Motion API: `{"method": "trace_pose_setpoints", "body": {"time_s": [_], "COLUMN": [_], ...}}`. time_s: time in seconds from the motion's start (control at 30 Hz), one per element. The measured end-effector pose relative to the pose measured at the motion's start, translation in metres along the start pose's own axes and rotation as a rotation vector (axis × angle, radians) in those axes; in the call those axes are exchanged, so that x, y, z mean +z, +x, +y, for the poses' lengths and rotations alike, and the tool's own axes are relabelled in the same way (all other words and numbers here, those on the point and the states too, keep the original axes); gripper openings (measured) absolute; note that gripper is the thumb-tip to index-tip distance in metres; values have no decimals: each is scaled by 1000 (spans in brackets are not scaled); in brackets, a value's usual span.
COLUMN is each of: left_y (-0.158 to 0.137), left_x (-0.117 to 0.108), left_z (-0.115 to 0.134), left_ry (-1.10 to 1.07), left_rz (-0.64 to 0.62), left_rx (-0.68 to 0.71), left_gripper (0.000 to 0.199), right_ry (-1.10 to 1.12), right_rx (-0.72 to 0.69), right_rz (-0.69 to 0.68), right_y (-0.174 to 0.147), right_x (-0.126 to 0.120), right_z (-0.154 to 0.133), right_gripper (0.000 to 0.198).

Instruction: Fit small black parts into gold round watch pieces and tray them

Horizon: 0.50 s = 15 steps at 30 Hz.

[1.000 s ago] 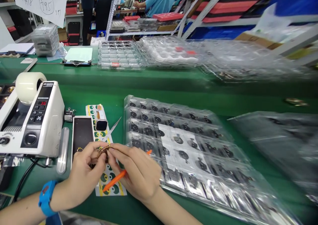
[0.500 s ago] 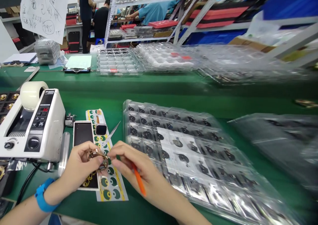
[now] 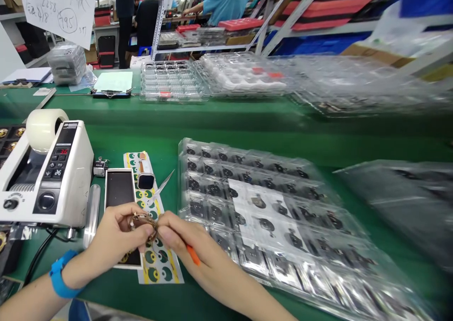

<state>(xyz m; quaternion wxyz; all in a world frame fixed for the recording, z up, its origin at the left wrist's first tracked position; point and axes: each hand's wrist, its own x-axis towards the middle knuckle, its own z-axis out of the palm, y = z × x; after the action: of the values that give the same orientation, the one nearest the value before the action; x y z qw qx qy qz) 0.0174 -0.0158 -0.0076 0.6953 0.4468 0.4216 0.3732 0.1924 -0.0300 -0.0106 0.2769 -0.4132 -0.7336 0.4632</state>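
Swung round since a second ago, when its end stuck out past our palm toward the lower left, the orange stick (image 3: 193,255) now shows only as a short piece beneath our right hand (image 3: 208,257). We hold that stick in the curl of the right fingers, while the right thumb and fingertips close together at the right edge of the metal ring (image 3: 153,224); we cannot tell whether they grip its edge or only touch it. Our left hand (image 3: 113,233) pinches the ring between thumb and fingers, keeping it raised above the box (image 3: 119,186) and the sticker sheet (image 3: 153,274). We wear a blue wristband (image 3: 63,276) on the left wrist. Some yellow pieces (image 3: 126,258) lie in the lower part of the box, partly hidden by that hand. Farther up the sheet we have a small thing with a dark square face (image 3: 146,181), and just right of it a pointed silver tool (image 3: 163,187). Left of the box stands the tape machine (image 3: 65,170); to our right lies a wide clear tray (image 3: 181,170) with rows of dark parts.
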Motion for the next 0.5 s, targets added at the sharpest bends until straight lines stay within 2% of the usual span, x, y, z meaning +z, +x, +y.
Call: {"method": "trace_pose_setpoints", "body": {"time_s": [0.17, 0.23, 0.3, 0.33, 0.4, 0.5], "left_y": [2, 3, 3, 2, 1, 1], "left_x": [-3, -4, -5, -5, -8, -10], "left_z": [-4, -6, -9, -11, -15, -23], "left_ry": [-42, -10, 115, 227, 505, 901], "left_rz": [-51, -36, 29, 79, 175, 234], "left_rx": [45, 88, 195, 293, 577, 1014], "left_gripper": [29, 27, 21, 16, 9, 28], "right_ry": [-18, -11, 7, 22, 93, 348], "right_rx": [-4, 21, 81, 116, 166, 224], "right_rz": [36, 90, 153, 181, 215, 195], "right_y": [1, 2, 4, 5, 6, 5], "right_x": [1, 4, 7, 8, 8, 9], "right_z": [3, 4, 5, 5, 4, -3], "right_gripper": [44, 49, 53, 55, 60, 59]}}
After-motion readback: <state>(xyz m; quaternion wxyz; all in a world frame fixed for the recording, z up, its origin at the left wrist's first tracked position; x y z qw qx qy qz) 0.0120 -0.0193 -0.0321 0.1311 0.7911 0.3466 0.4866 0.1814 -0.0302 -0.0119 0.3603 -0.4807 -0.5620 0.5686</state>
